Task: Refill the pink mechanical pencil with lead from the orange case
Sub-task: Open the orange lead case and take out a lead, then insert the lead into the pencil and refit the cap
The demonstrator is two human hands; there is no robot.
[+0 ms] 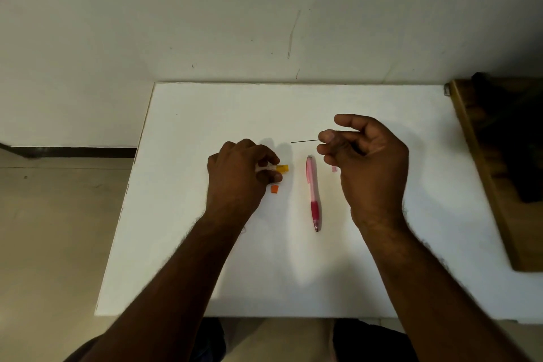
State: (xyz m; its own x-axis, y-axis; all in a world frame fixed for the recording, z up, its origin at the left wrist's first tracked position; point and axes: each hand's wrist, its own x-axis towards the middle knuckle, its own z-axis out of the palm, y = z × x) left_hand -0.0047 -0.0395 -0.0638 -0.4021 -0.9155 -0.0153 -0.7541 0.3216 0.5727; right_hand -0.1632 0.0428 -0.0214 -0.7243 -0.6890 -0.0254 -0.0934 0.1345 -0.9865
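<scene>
My left hand [239, 173] rests on the white bench [182, 214], fingers curled round the case [282, 168], pinching it between thumb and fingertips so its orange end pokes out to the right. Just below that hand lies the small orange cap [274, 189], apart from the case. My right hand [364, 156] hovers above the bench, thumb and forefinger pinched on one thin lead [304, 141], which sticks out level toward the left; the other fingers are loosely curled. The pencil [313, 194] lies flat between my hands, near the middle of the bench, lengthwise toward me, its darker pink grip and tip at the near end. A small pink piece [334, 169] sits on the bench just right of the pencil's far end, partly hidden by my right hand.
</scene>
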